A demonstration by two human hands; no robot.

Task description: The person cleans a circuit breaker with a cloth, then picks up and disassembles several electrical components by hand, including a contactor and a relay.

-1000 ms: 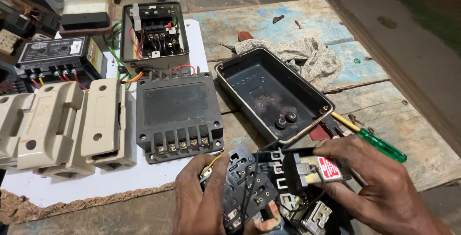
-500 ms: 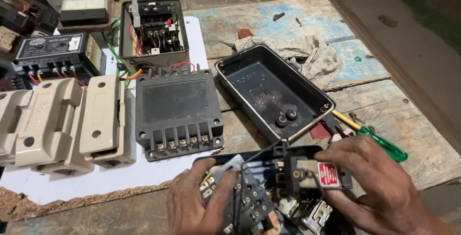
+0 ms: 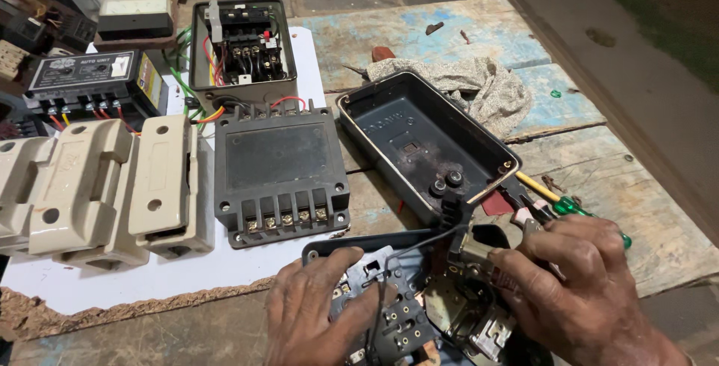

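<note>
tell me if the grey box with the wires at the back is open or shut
Open: the grey box has no lid on, and its switches and red wires show inside.

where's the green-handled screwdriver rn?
Head view, right side: green-handled screwdriver lies on the wooden table, just beyond the right hand, beside the open black rectangular casing.

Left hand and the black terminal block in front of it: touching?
Touching. The head view shows the left hand lying flat on the black terminal block, palm and fingers pressed on its top with no gap.

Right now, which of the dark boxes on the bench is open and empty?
The black tray-like housing lying at an angle beside the crumpled rag: bare inside. The grey box at the back is open but full of wiring; the ribbed unit is closed.
</note>
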